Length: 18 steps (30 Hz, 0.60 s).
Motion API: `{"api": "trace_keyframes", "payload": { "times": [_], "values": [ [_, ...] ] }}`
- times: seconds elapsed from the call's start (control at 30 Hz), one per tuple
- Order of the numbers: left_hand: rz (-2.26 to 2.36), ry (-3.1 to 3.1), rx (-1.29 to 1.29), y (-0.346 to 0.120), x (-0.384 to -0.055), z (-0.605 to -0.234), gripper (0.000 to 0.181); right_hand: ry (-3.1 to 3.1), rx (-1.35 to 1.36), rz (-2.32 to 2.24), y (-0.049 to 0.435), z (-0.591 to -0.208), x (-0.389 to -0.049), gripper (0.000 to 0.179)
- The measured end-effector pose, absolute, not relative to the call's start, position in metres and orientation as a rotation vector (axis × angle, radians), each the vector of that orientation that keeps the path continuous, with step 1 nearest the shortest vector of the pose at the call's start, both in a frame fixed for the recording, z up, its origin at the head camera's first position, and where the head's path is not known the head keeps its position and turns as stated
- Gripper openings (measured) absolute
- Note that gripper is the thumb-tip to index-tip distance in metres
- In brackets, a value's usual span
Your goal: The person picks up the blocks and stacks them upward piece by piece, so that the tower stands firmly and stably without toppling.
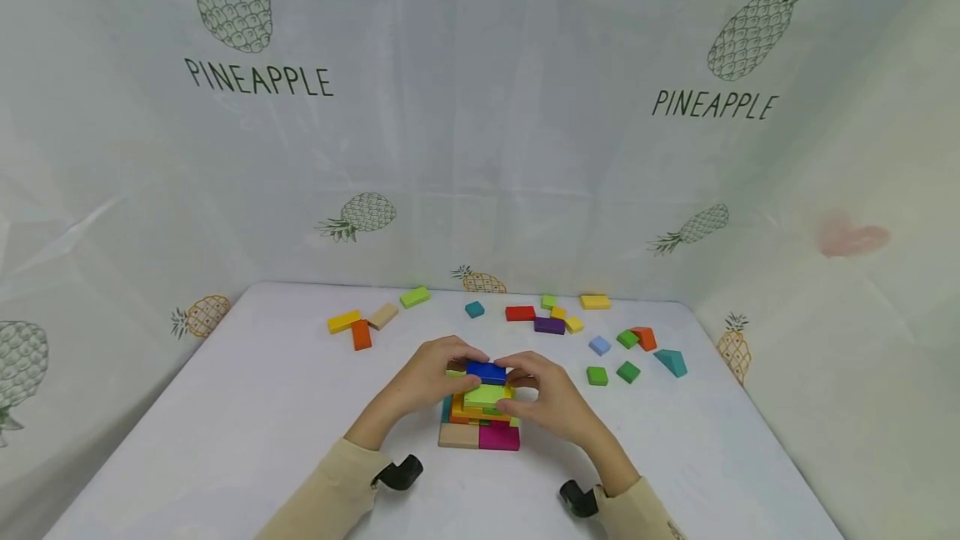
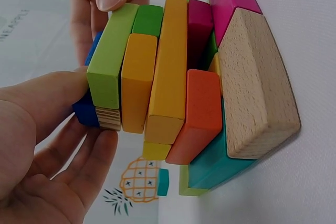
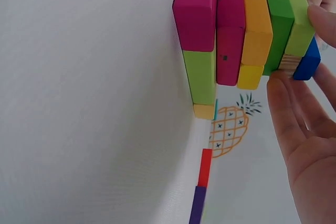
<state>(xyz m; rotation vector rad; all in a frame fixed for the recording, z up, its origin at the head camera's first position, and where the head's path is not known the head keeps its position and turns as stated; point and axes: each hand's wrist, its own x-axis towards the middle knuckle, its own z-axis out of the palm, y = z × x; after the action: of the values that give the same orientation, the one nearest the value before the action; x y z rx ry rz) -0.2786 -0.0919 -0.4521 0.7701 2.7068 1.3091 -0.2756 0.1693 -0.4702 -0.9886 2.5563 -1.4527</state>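
Note:
A tower of coloured wooden blocks stands on the table, with a blue block [image 1: 486, 372] on top. My left hand [image 1: 432, 373] is at its left end. The thumb lies against the blue block's near side, and the fingers reach behind. A light green block [image 2: 111, 59] lies just under the blue one. My right hand [image 1: 546, 394] grips this layer from the right, thumb on the light green block's front and fingertips behind, near a striped block end [image 3: 290, 62]. Lower layers include an orange-yellow block [image 2: 169, 66], a beige block [image 1: 459, 437] and a magenta block [image 1: 499, 437].
Loose blocks lie toward the back of the white table [image 1: 247, 407]: a yellow block [image 1: 344, 322] and an orange block [image 1: 362, 335] at left, a red block [image 1: 520, 313] and a purple block [image 1: 550, 326] near the middle, and a teal triangle [image 1: 672, 362] at right. A pineapple-print curtain [image 1: 480, 123] hangs behind.

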Motion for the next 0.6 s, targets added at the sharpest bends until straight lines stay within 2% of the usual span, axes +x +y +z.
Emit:
{"api": "trace_keyframes", "payload": {
  "times": [0.6],
  "values": [
    [1.346,2.697,0.785,-0.0919,-0.2773,-0.4525,0.032,2.563,-0.956,-1.427,0.1694,-0.4728,-0.2759,0.055]
  ]
}}
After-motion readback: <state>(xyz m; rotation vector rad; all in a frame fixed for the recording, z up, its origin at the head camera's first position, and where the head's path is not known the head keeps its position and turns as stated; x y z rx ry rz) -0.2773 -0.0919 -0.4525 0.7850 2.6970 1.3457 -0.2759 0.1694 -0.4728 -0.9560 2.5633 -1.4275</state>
